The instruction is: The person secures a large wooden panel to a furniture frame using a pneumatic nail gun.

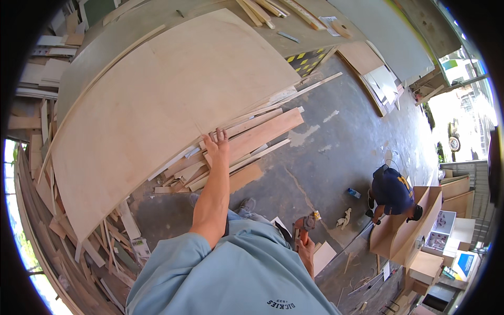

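You stand on a stained concrete floor (336,142). Beyond it, sheets lean on a wall (388,37); daylight enters an opening (462,105) to its right, and scrap wood (37,79) lies to its left.

Bright daylight from right opening, blown-out glare there & lower left. Soft shadows. Strong fisheye bend, black vignette at corners. Mostly sharp.

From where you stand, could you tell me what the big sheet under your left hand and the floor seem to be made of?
The large sheet looks like thin, unfinished plywood: pale tan, faint grain, a matte face, and a seam line across it. The left hand reaches its lower edge, above loose wood offcuts of similar raw timber. The floor appears to be bare concrete: grey, stained and cracked.
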